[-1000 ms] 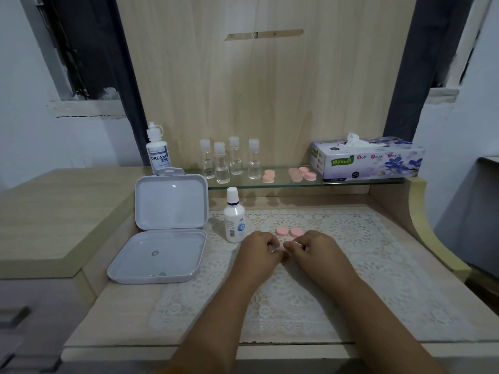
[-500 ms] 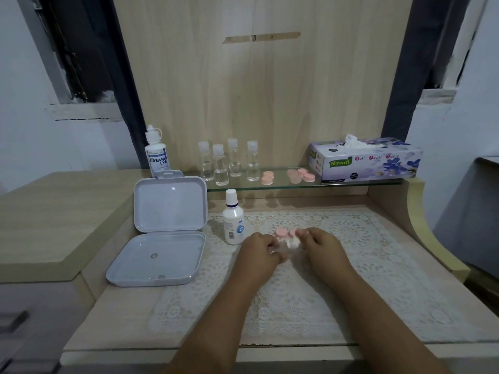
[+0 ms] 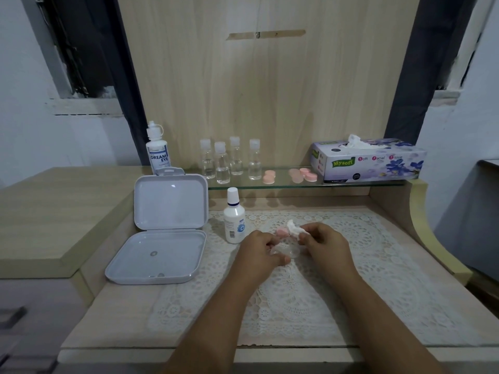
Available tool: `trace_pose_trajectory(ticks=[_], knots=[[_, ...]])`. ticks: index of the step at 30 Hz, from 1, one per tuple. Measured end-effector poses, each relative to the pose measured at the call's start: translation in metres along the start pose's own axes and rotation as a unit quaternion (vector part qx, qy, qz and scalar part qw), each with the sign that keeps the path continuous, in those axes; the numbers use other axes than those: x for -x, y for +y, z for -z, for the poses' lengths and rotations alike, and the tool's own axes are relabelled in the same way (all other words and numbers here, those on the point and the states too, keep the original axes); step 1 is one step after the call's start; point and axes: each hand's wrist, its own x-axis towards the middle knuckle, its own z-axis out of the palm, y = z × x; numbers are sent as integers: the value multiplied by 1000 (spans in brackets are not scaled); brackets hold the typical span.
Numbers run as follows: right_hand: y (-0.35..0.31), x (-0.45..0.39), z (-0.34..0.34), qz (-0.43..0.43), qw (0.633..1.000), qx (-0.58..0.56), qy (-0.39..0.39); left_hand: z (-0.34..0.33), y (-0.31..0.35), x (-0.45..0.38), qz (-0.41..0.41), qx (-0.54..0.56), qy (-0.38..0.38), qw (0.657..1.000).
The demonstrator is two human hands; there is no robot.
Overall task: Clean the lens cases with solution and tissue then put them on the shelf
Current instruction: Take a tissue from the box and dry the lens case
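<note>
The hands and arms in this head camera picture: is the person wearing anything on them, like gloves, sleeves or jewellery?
Nothing is worn that shows. The left hand and the right hand are bare, with no gloves, rings or bracelets visible. Both forearms are bare too, right down to the lower edge of the picture, so no sleeve, watch or marking appears.

Open grey hinged plastic box (image 3: 162,233) left of the hands, white lace mat (image 3: 337,279) beneath them, four small clear bottles (image 3: 229,163) beyond
</note>
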Motion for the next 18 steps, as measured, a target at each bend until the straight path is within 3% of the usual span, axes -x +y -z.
trace_pose_trajectory(ticks=[18], knots=[[2,-1,0,25,1000,-8,-10,4,1,1,4,92,-12,996]])
